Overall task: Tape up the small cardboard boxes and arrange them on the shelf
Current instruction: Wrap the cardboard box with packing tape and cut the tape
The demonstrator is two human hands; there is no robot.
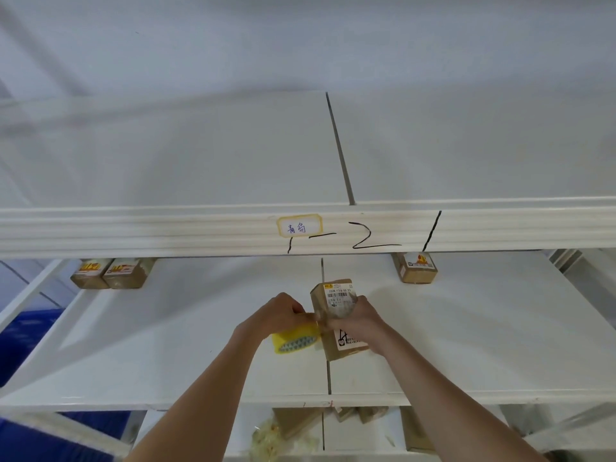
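Observation:
A small brown cardboard box [333, 295] with a white barcode label stands on the middle white shelf [166, 345], near its centre seam. My right hand [353, 323] grips the box around its middle. My left hand [278, 315] holds a yellow tape dispenser [293, 341] just left of the box, and a strip of clear tape runs from it onto the box's side. Two taped boxes [111, 273] stand side by side at the back left of the shelf. One more box [416, 268] stands at the back right.
The upper shelf's front beam [200, 231] carries a yellow-edged label and black marker writing. On the lower shelf [350, 435] lie several flat cardboard pieces and a crumpled clear plastic bag [270, 438]. Blue floor [23, 331] shows at the left.

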